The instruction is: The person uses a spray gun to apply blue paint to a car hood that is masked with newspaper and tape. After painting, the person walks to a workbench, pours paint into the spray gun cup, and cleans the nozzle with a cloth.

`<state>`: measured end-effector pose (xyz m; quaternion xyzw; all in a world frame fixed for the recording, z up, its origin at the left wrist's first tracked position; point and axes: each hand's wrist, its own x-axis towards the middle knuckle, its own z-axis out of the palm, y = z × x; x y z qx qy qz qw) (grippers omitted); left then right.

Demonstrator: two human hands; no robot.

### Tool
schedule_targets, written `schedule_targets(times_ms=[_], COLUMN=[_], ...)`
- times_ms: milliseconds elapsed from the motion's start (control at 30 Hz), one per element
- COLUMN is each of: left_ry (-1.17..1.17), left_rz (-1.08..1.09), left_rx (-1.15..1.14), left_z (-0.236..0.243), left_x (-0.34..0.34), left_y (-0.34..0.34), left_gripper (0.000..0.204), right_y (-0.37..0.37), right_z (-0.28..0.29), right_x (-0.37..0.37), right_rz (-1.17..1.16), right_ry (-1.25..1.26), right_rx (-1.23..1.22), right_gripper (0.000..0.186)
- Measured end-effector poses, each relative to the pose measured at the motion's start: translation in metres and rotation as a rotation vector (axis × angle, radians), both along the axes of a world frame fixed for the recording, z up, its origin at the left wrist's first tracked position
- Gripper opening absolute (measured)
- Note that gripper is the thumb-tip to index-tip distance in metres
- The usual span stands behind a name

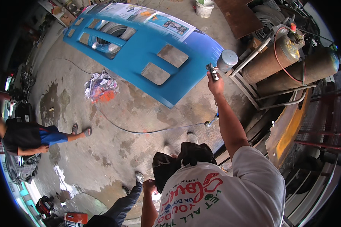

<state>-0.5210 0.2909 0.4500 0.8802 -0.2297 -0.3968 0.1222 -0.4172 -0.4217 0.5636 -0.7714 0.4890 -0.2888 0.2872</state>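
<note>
My right hand (pixel 216 86) is closed round the handle of a spray gun (pixel 213 72), arm stretched forward. A round grey paint cup (pixel 227 60) sits on the gun. Just left of the gun lies the near right end of a large blue vehicle bumper (pixel 136 75) with several rectangular openings. Printed paper sheets (pixel 172 27) cover part of its far edge. Close to my body, my left hand (pixel 149 186) has its fingers curled; whatever they hold, if anything, is hidden. A thin air hose (pixel 151 131) curves over the floor, with a fitting below my right forearm.
A tire (pixel 111 38) shows through the bumper's openings. Crumpled paper (pixel 101 86) with orange stains lies on the concrete. Two rusty gas cylinders (pixel 271 60) rest on a metal frame at right. A white bucket (pixel 204 9) stands behind. Another person (pixel 26 136) is at left; another's leg (pixel 127 200) is below.
</note>
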Motion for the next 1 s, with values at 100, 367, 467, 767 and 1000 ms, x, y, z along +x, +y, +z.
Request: schedule_targets(times_ms=[100,367,467,767,1000], left_ry=[-0.015,0.034,-0.013,0.034,0.113], left_rz=[0.007,0.026,-0.260,0.212,0.141], left_rx=[-0.023,-0.063,0.008,-0.105,-0.381], left_z=[-0.006,-0.054,-0.065,-0.069,-0.040], left_x=[0.033,0.149,0.222,0.408,0.472], left_y=[0.023,0.135,0.186,0.254,0.106], left_gripper=[0.040,0.043,0.040,0.041,0.032], right_y=[0.016,0.186,0.266,0.393,0.376], right_z=[0.002,0.001,-0.002,-0.005,-0.015], right_x=[0.019,0.047,0.056,0.111,0.183], right_rz=[-0.045,0.153,0.174,-0.137,-0.499], right_ry=[0.119,0.159,0.208,0.057,-0.097], right_rx=[-0.037,0.191,0.251,0.265,0.136], right_gripper=[0.048,0.047,0.048,0.048,0.056])
